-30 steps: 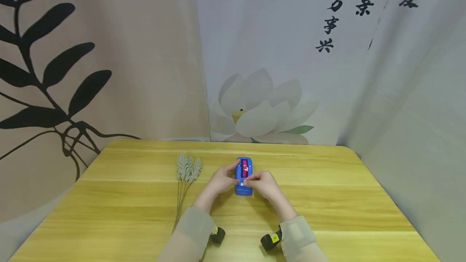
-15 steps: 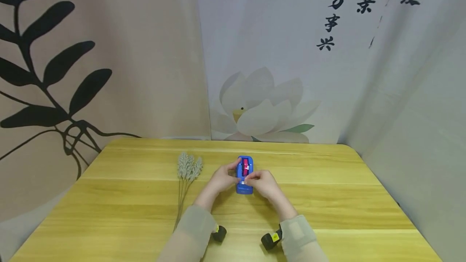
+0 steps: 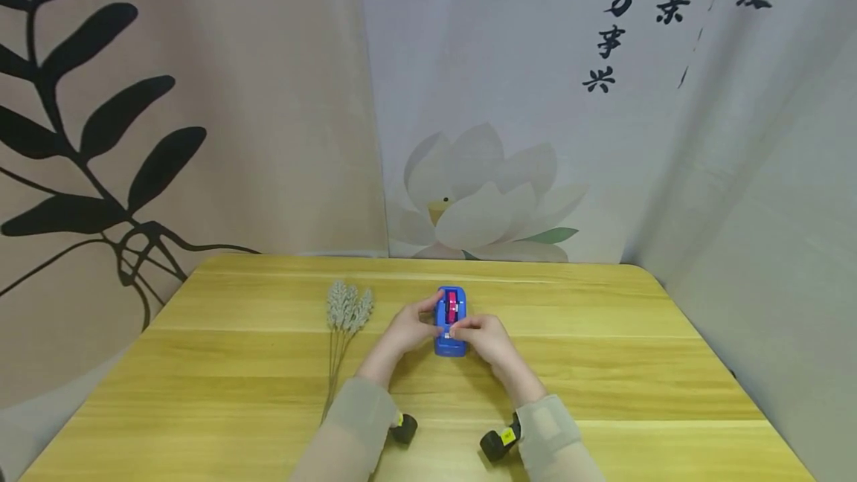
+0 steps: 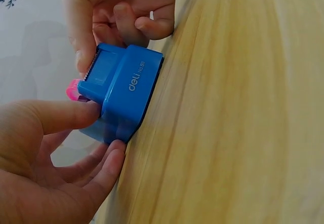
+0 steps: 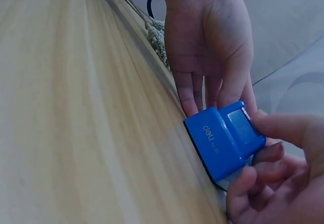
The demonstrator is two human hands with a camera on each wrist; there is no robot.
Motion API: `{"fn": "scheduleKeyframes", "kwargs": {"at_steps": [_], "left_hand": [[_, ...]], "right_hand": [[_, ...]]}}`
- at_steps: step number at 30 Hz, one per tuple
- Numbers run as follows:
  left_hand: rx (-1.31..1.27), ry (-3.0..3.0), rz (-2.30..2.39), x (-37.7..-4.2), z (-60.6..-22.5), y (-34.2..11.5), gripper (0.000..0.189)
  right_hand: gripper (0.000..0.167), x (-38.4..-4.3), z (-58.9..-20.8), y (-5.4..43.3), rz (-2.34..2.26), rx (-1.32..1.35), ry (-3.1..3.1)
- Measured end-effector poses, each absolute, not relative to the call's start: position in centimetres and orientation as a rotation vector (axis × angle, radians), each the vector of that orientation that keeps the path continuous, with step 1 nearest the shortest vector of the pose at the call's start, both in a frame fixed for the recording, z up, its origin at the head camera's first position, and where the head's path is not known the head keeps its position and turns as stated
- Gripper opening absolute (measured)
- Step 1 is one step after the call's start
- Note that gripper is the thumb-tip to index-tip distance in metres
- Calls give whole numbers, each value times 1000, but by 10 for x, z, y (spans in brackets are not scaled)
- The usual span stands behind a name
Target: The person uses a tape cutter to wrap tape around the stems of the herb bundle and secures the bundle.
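The blue tape dispenser [image 3: 450, 349] sits on the worktop [image 3: 602, 363] nearer the far edge, base down, leaving its top reachable. The left hand [image 3: 407, 329] grips its left side, likely to steady it; the right hand [image 3: 490, 337] pinches at its toothed cutter [image 4: 91, 65], though whether on tape I cannot tell.

Set against a second ago, the tabletop [image 3: 602, 370], tape dispenser [image 3: 451, 349] and curtain [image 3: 288, 132] all appear a touch higher in the head view. A small dark spot [image 3: 733, 374] has come into sight beside the tabletop's right edge. The right hand [image 3: 494, 339] appears very slightly nearer the person than half a second ago.
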State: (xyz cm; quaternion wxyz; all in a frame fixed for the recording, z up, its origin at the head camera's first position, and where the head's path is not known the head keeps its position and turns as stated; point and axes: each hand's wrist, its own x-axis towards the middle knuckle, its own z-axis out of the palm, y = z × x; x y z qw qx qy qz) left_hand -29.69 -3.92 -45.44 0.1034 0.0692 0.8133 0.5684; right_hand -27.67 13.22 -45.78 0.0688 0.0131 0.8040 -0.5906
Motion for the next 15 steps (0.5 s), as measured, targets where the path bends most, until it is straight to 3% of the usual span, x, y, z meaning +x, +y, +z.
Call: {"fn": "scheduleKeyframes", "kwargs": {"at_steps": [15], "left_hand": [[194, 2411, 1666, -298, -455, -37, 67]], "right_hand": [[29, -276, -452, 133, -2024, 156, 2096]]}}
